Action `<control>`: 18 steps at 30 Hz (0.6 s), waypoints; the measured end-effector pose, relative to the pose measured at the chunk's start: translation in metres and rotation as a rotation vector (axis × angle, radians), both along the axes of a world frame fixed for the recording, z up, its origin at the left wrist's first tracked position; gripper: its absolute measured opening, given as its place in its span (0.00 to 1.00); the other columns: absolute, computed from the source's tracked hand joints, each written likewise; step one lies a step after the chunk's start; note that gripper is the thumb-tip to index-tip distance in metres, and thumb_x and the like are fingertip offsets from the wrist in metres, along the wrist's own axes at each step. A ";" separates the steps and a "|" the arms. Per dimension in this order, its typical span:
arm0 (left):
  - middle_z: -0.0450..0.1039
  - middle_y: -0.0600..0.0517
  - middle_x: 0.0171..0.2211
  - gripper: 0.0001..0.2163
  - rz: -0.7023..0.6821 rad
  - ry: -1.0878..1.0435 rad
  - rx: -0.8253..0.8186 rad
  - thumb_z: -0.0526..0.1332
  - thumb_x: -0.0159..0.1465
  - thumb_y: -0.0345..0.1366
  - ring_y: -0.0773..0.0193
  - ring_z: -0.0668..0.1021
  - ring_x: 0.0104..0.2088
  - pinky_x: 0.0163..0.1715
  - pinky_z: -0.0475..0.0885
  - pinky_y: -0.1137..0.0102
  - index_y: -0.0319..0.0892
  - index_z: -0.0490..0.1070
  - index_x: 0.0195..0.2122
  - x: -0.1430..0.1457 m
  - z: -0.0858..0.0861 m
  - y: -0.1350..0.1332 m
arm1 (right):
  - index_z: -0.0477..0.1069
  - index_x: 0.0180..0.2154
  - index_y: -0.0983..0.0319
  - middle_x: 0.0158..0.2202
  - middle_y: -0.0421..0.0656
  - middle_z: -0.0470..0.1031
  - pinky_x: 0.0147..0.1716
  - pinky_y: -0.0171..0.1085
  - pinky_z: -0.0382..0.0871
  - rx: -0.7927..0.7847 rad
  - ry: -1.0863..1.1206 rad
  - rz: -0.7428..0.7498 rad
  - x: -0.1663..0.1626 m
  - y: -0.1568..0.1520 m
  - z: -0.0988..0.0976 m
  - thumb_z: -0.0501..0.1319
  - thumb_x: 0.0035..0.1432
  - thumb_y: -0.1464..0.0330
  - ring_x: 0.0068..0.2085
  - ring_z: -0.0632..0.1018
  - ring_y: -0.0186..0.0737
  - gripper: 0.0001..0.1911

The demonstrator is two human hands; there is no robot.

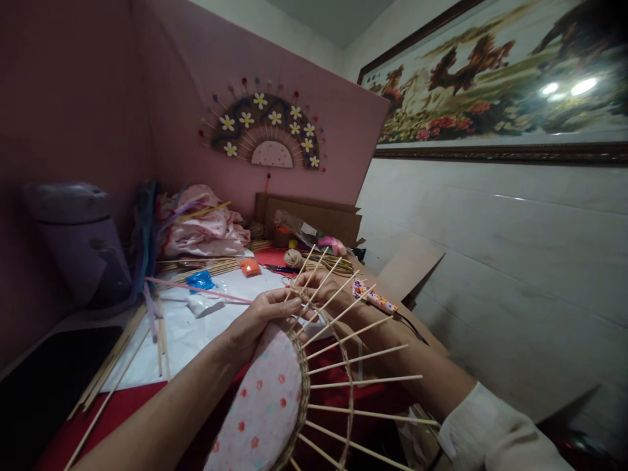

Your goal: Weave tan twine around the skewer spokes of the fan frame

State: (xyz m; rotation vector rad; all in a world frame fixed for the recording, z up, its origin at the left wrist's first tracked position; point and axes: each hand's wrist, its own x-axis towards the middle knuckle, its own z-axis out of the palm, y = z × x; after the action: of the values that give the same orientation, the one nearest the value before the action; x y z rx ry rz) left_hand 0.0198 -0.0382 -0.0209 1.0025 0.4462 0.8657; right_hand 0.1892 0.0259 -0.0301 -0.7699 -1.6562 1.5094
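Observation:
A half-round fan frame (279,386) is tilted in front of me, its base covered in pale cloth with red dots and edged with braided twine. Thin wooden sticks (366,356) fan out from it to the right. A strand of jute twine (347,366) runs across them in an arc. My left hand (277,314) is closed at the far end of the frame, thumb and fingers pinching near the last stick. My right hand (326,297) lies behind the far sticks, fingers curled at the twine, with the fingertips partly hidden.
A finished flowered fan (267,127) hangs on the pink board. Behind my hands are a twine ball (294,259), an orange packet (250,267) and a blue packet (200,281). A flower-patterned glue gun (375,297) lies right; loose sticks (115,353) lie left.

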 end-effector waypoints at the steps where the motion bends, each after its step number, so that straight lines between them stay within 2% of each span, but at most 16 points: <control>1: 0.75 0.44 0.33 0.07 0.006 0.000 -0.006 0.59 0.59 0.31 0.67 0.76 0.20 0.19 0.69 0.74 0.35 0.72 0.37 0.000 0.000 0.000 | 0.71 0.27 0.64 0.21 0.36 0.68 0.19 0.29 0.54 0.002 -0.002 -0.004 0.000 0.000 0.000 0.67 0.45 0.62 0.20 0.65 0.27 0.12; 6: 0.76 0.44 0.31 0.05 0.014 -0.020 -0.001 0.60 0.58 0.30 0.67 0.75 0.20 0.20 0.70 0.73 0.35 0.72 0.34 0.000 0.001 -0.001 | 0.71 0.28 0.65 0.20 0.36 0.68 0.19 0.29 0.53 0.019 -0.030 -0.011 0.000 -0.003 0.001 0.67 0.47 0.62 0.19 0.63 0.26 0.12; 12: 0.77 0.44 0.30 0.06 0.010 -0.036 -0.022 0.60 0.57 0.28 0.66 0.76 0.19 0.21 0.71 0.72 0.34 0.73 0.35 0.001 0.001 -0.003 | 0.70 0.28 0.64 0.23 0.37 0.70 0.23 0.31 0.56 0.034 -0.058 -0.008 0.004 -0.001 -0.002 0.67 0.45 0.61 0.23 0.67 0.30 0.13; 18: 0.78 0.43 0.29 0.05 0.045 0.000 -0.056 0.63 0.55 0.30 0.66 0.76 0.19 0.21 0.71 0.73 0.35 0.74 0.32 0.002 0.000 0.000 | 0.71 0.26 0.64 0.21 0.36 0.68 0.22 0.31 0.54 0.080 -0.137 -0.007 -0.001 -0.001 0.007 0.67 0.45 0.60 0.22 0.64 0.29 0.13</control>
State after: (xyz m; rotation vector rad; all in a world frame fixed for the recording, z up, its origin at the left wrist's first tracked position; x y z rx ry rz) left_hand 0.0214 -0.0380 -0.0213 0.9436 0.4922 0.8891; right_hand 0.1887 0.0249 -0.0236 -0.8500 -1.8017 1.4032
